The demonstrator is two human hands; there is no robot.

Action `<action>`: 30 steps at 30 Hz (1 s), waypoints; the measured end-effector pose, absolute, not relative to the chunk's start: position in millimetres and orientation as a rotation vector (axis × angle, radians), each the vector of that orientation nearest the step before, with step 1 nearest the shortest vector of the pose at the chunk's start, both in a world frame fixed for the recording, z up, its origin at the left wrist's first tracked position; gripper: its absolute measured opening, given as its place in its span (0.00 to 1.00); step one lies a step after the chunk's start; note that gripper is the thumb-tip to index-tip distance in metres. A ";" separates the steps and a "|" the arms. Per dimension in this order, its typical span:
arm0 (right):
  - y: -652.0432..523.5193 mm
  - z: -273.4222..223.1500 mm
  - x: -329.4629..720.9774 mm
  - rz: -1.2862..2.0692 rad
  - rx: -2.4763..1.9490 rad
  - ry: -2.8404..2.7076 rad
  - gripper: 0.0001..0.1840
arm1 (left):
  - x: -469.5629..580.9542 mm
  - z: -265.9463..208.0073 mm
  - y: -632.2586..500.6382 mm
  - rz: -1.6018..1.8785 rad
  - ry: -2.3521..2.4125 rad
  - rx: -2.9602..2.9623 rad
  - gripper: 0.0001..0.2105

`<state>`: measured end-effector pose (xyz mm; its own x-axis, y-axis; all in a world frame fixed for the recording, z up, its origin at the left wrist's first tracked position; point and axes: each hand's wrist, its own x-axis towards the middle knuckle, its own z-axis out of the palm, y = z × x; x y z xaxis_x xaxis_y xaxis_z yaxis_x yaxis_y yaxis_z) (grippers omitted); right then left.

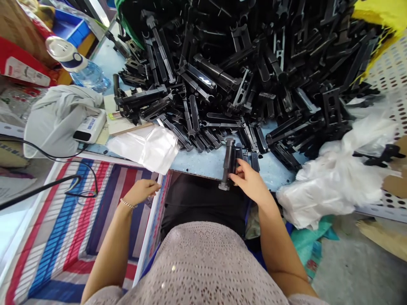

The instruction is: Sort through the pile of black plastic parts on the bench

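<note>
My right hand (pixel 249 180) grips a black plastic bracket (pixel 227 163) at the table's front edge, thumb and fingers closed on its right side. The bracket is long and narrow, with a wider foot at its lower end. Behind it, a large heap of similar black plastic parts (pixel 219 76) covers much of the table. My left hand (pixel 143 191) hangs over a striped woven bag (pixel 110 207), its fingers curled together. Whether anything is between those fingers is hidden. Nearest to it on the table edge lies a clear plastic bag (pixel 148 146).
A small white device (pixel 90 126) with a black cable sits at the left, beside a grey cloth (pixel 54 114) and a water bottle (pixel 78 65). Bundled white plastic bags (pixel 330 182) stand at the right edge, by a perforated white crate (pixel 391 80). Yellow woven material (pixel 381 15) hangs at the upper right.
</note>
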<state>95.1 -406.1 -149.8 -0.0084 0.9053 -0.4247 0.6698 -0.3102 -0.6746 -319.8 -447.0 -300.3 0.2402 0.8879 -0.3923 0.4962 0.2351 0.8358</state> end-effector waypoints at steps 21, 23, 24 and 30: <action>-338.0 -199.5 -71.6 2.408 -0.813 -0.742 0.27 | -269.3 -216.4 -366.7 1.214 1.371 0.893 0.14; -332.9 -201.5 -73.0 2.388 -0.837 -0.740 0.27 | -271.3 -211.6 -369.2 1.274 1.350 0.824 0.14; -333.4 -201.5 -68.4 2.370 -0.853 -0.733 0.26 | -273.4 -210.6 -369.6 1.315 1.337 0.761 0.15; -354.9 -198.0 -34.8 2.324 -0.927 -0.656 0.26 | -265.5 -216.3 -374.3 1.399 1.240 0.739 0.18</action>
